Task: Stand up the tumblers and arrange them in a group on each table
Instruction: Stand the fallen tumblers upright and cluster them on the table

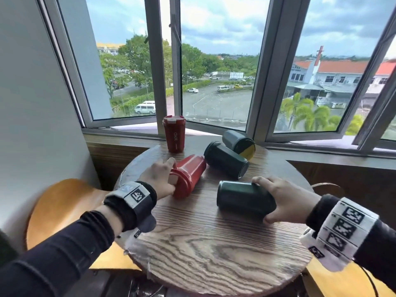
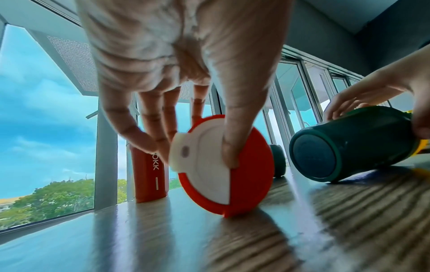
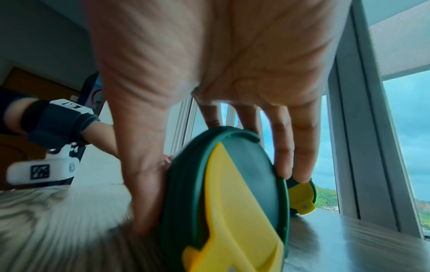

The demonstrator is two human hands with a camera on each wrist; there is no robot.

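On the round wooden table (image 1: pixel 214 243) one red tumbler (image 1: pixel 174 133) stands upright at the back. A second red tumbler (image 1: pixel 189 174) lies on its side; my left hand (image 1: pixel 159 179) grips its lid end (image 2: pixel 223 165), thumb on the white flap. A dark green tumbler (image 1: pixel 244 197) lies on its side near the front, and my right hand (image 1: pixel 285 202) grips its green and yellow lid end (image 3: pixel 232 193). Two more lie on their sides behind: a dark green tumbler (image 1: pixel 225 159) and a grey-green tumbler (image 1: pixel 239 143) with a yellow lid.
A window sill (image 1: pixel 321 150) and open windows run behind the table. A wall (image 1: pixel 32 103) stands close on the left. Wooden chair seats sit at the left (image 1: pixel 64 202) and lower right (image 1: pixel 342 281) of the table. The near half of the tabletop is bare wood.
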